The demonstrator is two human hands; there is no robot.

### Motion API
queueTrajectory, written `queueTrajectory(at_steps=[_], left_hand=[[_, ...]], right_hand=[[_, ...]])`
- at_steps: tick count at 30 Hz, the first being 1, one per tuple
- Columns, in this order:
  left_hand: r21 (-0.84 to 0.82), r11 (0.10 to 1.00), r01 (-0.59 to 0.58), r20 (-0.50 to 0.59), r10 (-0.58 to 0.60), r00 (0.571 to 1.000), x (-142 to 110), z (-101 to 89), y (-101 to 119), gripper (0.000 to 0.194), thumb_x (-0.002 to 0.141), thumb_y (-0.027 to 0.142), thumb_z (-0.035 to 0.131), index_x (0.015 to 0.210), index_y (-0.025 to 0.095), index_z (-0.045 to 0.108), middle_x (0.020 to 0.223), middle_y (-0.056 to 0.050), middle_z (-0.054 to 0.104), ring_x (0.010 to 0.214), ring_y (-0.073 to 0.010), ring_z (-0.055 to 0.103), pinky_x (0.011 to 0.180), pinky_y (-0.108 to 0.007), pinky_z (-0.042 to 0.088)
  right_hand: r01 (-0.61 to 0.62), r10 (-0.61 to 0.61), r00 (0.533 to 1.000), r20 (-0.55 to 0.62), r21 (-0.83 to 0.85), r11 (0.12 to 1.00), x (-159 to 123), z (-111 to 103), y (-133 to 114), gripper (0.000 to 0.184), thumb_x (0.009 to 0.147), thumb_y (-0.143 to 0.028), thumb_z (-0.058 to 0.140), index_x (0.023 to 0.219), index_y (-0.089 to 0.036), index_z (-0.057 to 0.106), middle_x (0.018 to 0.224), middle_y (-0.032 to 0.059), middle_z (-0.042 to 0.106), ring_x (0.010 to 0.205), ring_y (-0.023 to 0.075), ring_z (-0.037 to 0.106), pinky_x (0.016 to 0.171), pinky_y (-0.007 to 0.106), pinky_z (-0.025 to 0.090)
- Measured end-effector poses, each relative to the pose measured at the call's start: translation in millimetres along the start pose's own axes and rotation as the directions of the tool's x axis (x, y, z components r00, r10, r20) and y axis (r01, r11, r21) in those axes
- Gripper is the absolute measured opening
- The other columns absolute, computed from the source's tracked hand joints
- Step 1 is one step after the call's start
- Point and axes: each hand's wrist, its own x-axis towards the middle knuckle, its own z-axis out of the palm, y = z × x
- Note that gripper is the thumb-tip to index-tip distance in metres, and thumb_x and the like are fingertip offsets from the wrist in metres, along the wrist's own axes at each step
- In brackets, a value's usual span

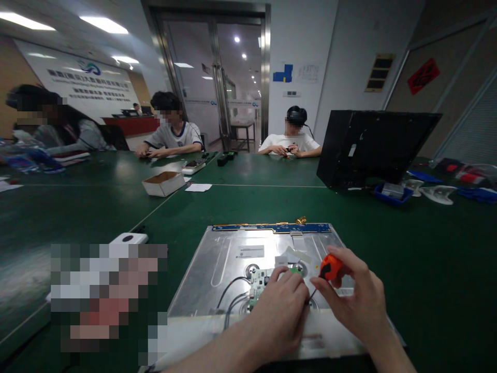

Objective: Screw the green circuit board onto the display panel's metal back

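Note:
A flat metal-backed display panel lies on the green table in front of me. Near its middle sits a green circuit board, with dark cables running off its left side. Curled over the board's right part is my left hand; its fingertips are hidden, so what they pinch does not show. My right hand grips the orange-and-black handle of a screwdriver, thumb and fingers around it. The screwdriver's thin shaft slants down-left to beside my left hand, where its tip is hidden.
A blue circuit strip runs along the panel's far edge. Beyond are an open white box, a large black monitor-like case and a blue tray at the right. A blurred-out area covers the left. Three people sit across the table.

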Motion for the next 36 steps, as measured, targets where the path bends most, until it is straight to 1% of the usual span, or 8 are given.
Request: queueTrajectory(at_steps=[3, 7, 11, 16, 21, 28, 32, 36], left_hand=[[0.005, 1.000, -0.004, 0.004, 0.004, 1.000, 0.1, 0.6, -0.4, 0.018, 0.086, 0.017, 0.054, 0.102, 0.017, 0.060, 0.104, -0.008, 0.064, 0.102, -0.0249, 0.057, 0.110, -0.046, 0.030], [0.036, 0.999, -0.015, 0.020, 0.014, 1.000, 1.0, 2.2, -1.7, 0.016, 0.083, 0.018, 0.057, 0.098, 0.017, 0.060, 0.101, -0.008, 0.063, 0.100, -0.0254, 0.057, 0.110, -0.046, 0.030], [0.057, 0.998, -0.015, 0.012, 0.015, 1.000, 0.8, 2.5, -1.5, 0.016, 0.086, 0.020, 0.055, 0.101, 0.017, 0.059, 0.103, -0.009, 0.063, 0.101, -0.0255, 0.057, 0.110, -0.046, 0.031], [0.053, 0.998, -0.017, 0.031, 0.015, 0.999, 0.4, 2.0, -2.1, 0.016, 0.089, 0.023, 0.055, 0.104, 0.017, 0.059, 0.105, -0.008, 0.063, 0.103, -0.0250, 0.057, 0.111, -0.045, 0.029], [0.056, 0.998, -0.014, 0.039, 0.012, 0.999, 1.6, 4.1, -4.8, 0.018, 0.089, 0.021, 0.056, 0.107, 0.019, 0.057, 0.109, -0.008, 0.063, 0.107, -0.0254, 0.057, 0.110, -0.046, 0.031], [0.072, 0.997, -0.022, 0.023, 0.020, 1.000, 2.5, 6.7, -4.7, 0.016, 0.089, 0.016, 0.054, 0.105, 0.017, 0.057, 0.105, -0.008, 0.064, 0.103, -0.0253, 0.059, 0.109, -0.047, 0.032], [0.091, 0.996, -0.025, 0.006, 0.025, 1.000, 2.5, 6.8, -3.7, 0.013, 0.093, 0.015, 0.051, 0.104, 0.018, 0.057, 0.105, -0.008, 0.064, 0.103, -0.0245, 0.060, 0.109, -0.046, 0.032], [0.108, 0.994, -0.009, 0.012, 0.008, 1.000, 2.6, 5.8, -1.6, 0.011, 0.094, 0.017, 0.054, 0.103, 0.017, 0.059, 0.105, -0.007, 0.065, 0.104, -0.0243, 0.060, 0.109, -0.044, 0.032]], right_hand=[[-0.018, 0.018, 1.000, 0.023, 0.019, 1.000, 0.9, -1.8, -2.3, 0.031, 0.100, -0.034, 0.051, 0.125, -0.018, 0.047, 0.077, -0.0007, 0.061, 0.049, 0.0106, 0.054, 0.043, 0.021, 0.047], [-0.055, 0.052, 0.997, 0.051, 0.049, 0.997, -0.3, -3.3, -3.3, 0.031, 0.100, -0.026, 0.042, 0.129, -0.017, 0.046, 0.093, 0.0051, 0.067, 0.055, 0.0115, 0.061, 0.047, 0.023, 0.051], [-0.073, 0.073, 0.997, 0.038, 0.014, 0.997, -4.1, -1.4, -2.1, 0.032, 0.099, -0.026, 0.045, 0.129, -0.017, 0.046, 0.088, 0.0040, 0.067, 0.055, 0.0126, 0.063, 0.046, 0.024, 0.051], [-0.041, 0.041, 0.999, -0.019, 0.003, 0.999, -6.1, 3.0, 0.4, 0.032, 0.097, -0.026, 0.053, 0.127, -0.018, 0.044, 0.082, 0.0009, 0.063, 0.052, 0.0119, 0.058, 0.046, 0.024, 0.049], [-0.010, 0.010, 1.000, -0.001, 0.002, 1.000, -2.9, 2.2, -0.9, 0.027, 0.098, -0.029, 0.054, 0.123, -0.020, 0.047, 0.073, -0.0022, 0.060, 0.051, 0.0123, 0.056, 0.044, 0.022, 0.046], [-0.081, 0.079, 0.995, 0.060, 0.035, 0.996, -3.4, -2.2, -3.7, 0.033, 0.099, -0.026, 0.045, 0.131, -0.019, 0.046, 0.090, 0.0052, 0.069, 0.057, 0.0145, 0.063, 0.049, 0.026, 0.052], [-0.076, 0.075, 0.996, 0.041, 0.023, 0.997, -3.8, -1.1, -2.6, 0.032, 0.098, -0.025, 0.046, 0.130, -0.020, 0.046, 0.084, 0.0027, 0.068, 0.055, 0.0142, 0.063, 0.047, 0.025, 0.052], [-0.045, 0.045, 0.999, -0.001, -0.020, 0.999, -4.6, 2.1, -1.8, 0.031, 0.098, -0.028, 0.051, 0.127, -0.020, 0.045, 0.074, -0.0014, 0.063, 0.050, 0.0132, 0.059, 0.043, 0.024, 0.049]])
